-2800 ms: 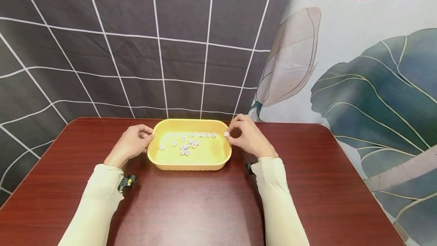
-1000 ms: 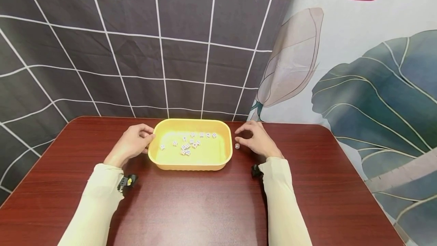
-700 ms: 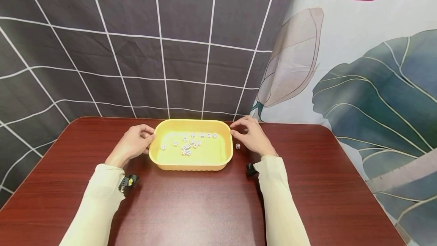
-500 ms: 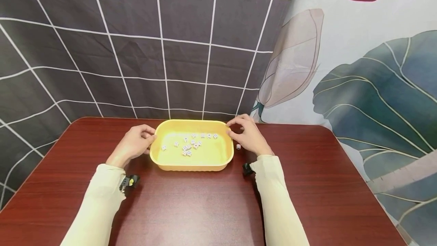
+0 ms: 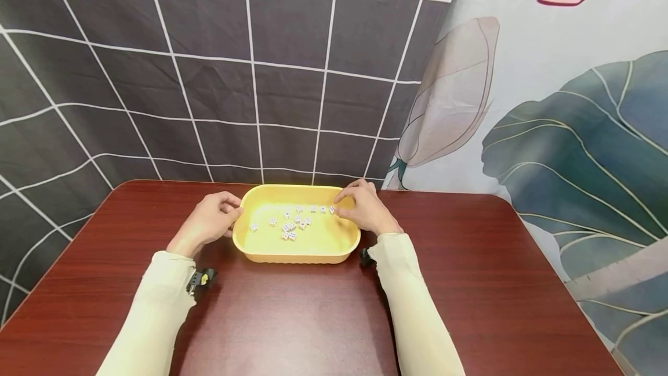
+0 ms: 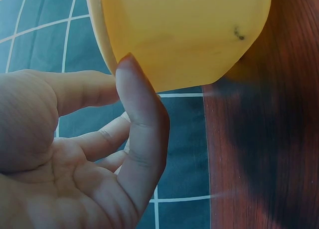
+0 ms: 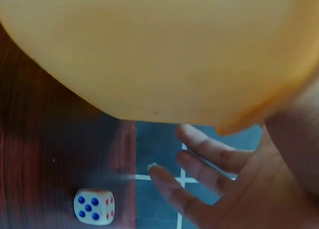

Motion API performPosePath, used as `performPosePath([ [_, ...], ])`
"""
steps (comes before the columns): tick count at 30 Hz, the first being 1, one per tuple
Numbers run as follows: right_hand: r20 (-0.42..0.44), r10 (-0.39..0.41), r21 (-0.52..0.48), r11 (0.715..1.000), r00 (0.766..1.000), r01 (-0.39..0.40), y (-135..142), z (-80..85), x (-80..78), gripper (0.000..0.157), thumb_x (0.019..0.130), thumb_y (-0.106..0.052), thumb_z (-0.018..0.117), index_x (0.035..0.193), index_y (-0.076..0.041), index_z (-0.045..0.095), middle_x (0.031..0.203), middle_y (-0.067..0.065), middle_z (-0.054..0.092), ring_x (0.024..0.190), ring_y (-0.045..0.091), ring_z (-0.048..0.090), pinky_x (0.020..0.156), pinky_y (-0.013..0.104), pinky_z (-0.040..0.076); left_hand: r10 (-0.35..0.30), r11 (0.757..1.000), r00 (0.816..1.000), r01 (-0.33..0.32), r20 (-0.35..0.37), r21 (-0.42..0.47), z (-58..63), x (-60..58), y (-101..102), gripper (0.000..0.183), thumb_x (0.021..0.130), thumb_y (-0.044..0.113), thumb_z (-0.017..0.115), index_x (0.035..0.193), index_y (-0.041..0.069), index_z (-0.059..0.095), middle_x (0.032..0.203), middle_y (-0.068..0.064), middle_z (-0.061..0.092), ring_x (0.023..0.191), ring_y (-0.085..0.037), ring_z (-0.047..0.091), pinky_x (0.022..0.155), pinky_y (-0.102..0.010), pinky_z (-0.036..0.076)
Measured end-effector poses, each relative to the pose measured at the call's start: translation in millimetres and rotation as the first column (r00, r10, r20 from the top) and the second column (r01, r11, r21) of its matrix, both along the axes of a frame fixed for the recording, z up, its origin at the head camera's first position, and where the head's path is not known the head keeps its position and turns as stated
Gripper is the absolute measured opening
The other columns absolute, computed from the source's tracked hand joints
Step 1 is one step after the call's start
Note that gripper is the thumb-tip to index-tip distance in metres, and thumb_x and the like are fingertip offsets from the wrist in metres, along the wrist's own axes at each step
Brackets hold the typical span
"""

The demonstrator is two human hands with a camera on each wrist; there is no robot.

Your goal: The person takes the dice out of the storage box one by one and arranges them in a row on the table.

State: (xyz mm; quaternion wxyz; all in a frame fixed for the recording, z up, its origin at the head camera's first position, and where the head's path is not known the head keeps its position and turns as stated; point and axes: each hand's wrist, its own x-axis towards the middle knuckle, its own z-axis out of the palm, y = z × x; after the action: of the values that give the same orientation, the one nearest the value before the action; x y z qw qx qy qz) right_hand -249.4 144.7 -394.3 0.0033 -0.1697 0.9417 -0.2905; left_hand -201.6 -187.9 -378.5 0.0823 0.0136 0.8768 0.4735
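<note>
A yellow plastic tray (image 5: 294, 259) stands on the table, with several white dice (image 5: 292, 226) scattered inside it. My left hand (image 5: 209, 219) pinches the tray's left rim between thumb and fingers; the left wrist view shows the thumb (image 6: 142, 109) against the wall. Over the right end of the tray reaches my right hand (image 5: 365, 209), its thumb and index finger apart, right at the rightmost die (image 5: 331, 210) of a short row. Outside the tray, one die (image 7: 93, 207) lies on the table below the right hand; the hand hides it in the head view.
The dark red wooden table (image 5: 292, 318) extends to both sides and toward me. Behind its far edge hangs a dark cloth with white grid lines (image 5: 287, 97). A leaf-patterned cloth (image 5: 574, 132) hangs at the right.
My right hand carried a die out over the right rim and let it go on the table, then moved back left over the tray. The left hand stays at the left rim.
</note>
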Motion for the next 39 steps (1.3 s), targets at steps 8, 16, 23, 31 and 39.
performPosePath([
  [8, 0.039, -0.047, 0.105, 0.994, 0.998, 0.042, -12, 3.9, 0.0, 0.024, 0.087, -0.019, 0.077, 0.11, -0.016, 0.078, 0.117, 0.008, 0.071, 0.119, 0.033, 0.042, 0.096, 0.041, 0.04, 0.004, 1.0, 1.0, -0.004, 0.008, -0.003, 1.5, 0.1, -1, 0.031, 0.1, 0.008, 0.057, 0.125, -0.01, 0.057, 0.1, -0.024, 0.065, 0.073, -0.019, 0.066, 0.065, -0.031, 0.062],
  [16, 0.058, -0.071, 0.226, 0.972, 0.996, 0.056, -20, 3.4, -1.2, 0.024, 0.084, -0.016, 0.076, 0.108, -0.016, 0.08, 0.108, 0.007, 0.072, 0.108, 0.029, 0.045, 0.089, 0.039, 0.035, 0.009, 1.0, 1.0, -0.009, 0.011, 0.001, 2.2, 1.0, 1, 0.031, 0.1, 0.008, 0.057, 0.124, -0.01, 0.057, 0.1, -0.025, 0.065, 0.074, -0.02, 0.068, 0.064, -0.032, 0.062],
  [23, 0.047, -0.083, 0.219, 0.973, 0.995, 0.071, -25, -1.2, -3.5, 0.014, 0.081, -0.016, 0.082, 0.095, -0.014, 0.079, 0.095, 0.003, 0.073, 0.105, 0.026, 0.049, 0.091, 0.039, 0.034, 0.014, 1.0, 1.0, -0.014, 0.011, -0.006, 3.2, 0.8, -1, 0.032, 0.1, 0.01, 0.057, 0.125, -0.01, 0.057, 0.101, -0.025, 0.065, 0.074, -0.02, 0.067, 0.064, -0.033, 0.062],
  [31, 0.03, -0.134, 0.181, 0.975, 0.991, 0.127, -29, -4.9, -3.3, 0.011, 0.078, -0.017, 0.086, 0.084, -0.014, 0.077, 0.089, 0.003, 0.068, 0.105, 0.026, 0.048, 0.092, 0.038, 0.035, 0.027, 1.0, 1.0, -0.027, 0.007, -0.008, 1.4, -0.2, -1, 0.03, 0.099, 0.009, 0.057, 0.124, -0.009, 0.058, 0.101, -0.024, 0.065, 0.074, -0.019, 0.068, 0.065, -0.031, 0.062],
  [39, -0.043, -0.053, 0.097, 0.994, 0.998, 0.057, -20, 0.9, -0.9, 0.008, 0.078, -0.017, 0.084, 0.083, -0.014, 0.078, 0.097, 0.005, 0.072, 0.113, 0.029, 0.049, 0.096, 0.041, 0.039, 0.024, 1.0, 1.0, -0.024, 0.012, 0.006, -0.3, -2.0, -2, 0.031, 0.1, 0.01, 0.057, 0.125, -0.009, 0.057, 0.1, -0.023, 0.065, 0.073, -0.017, 0.067, 0.065, -0.031, 0.063],
])
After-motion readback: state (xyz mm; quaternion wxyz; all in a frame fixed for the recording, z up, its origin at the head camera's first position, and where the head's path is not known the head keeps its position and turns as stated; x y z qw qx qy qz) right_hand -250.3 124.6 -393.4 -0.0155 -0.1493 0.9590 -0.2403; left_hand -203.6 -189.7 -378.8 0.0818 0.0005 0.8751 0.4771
